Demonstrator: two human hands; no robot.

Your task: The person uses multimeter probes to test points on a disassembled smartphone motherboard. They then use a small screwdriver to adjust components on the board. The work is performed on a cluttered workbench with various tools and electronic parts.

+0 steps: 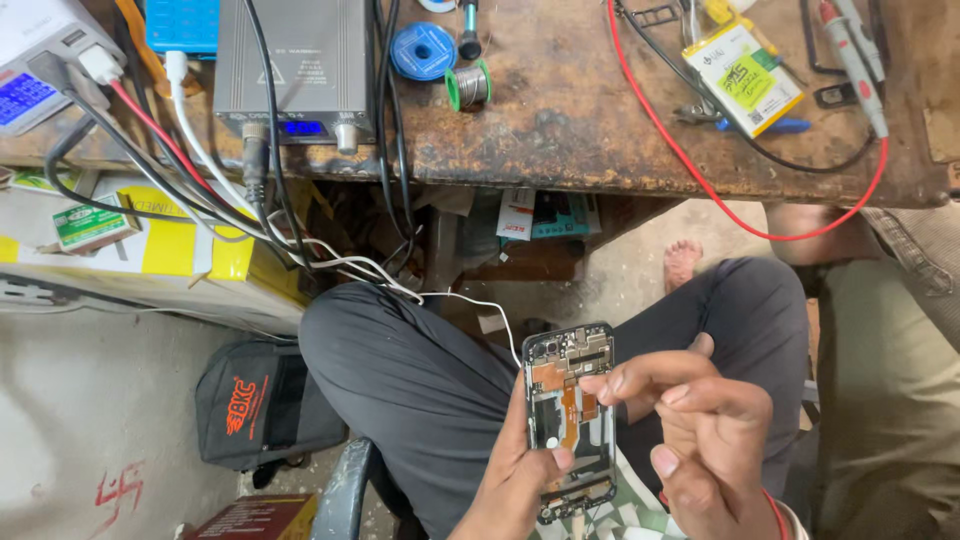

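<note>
An opened phone (570,420), its back cover off and its boards and orange flex cables bared, is held upright over the lap, well below the front edge of the bench (600,120). It is gripped from beneath by the left hand (520,480), whose thumb is laid across the lower part of the frame and whose fingers are wrapped behind it. The right hand (700,430) is held at the phone's right side, its fingers drawn narrowly together, with the forefinger tip set on the flex cable near the middle of the frame; nothing else is seen in that hand. A white cable (470,300) is run from the bench down to the top of the phone.

On the bench, a grey power unit (295,70) with a blue display is stood at the front edge toward the left, with a white meter (40,60) at the left corner. A blue solder reel (423,50) and a small wire spool (468,85) are placed just right of the unit. A battery pack (742,78) with a green and yellow label is laid toward the right, inside the loop of a red lead (700,180), and a probe (855,60) is lying near the right corner. Under the bench, a yellow box (170,250) is seen at the left, and a black bag (260,400) is set on the floor beside the knee.
</note>
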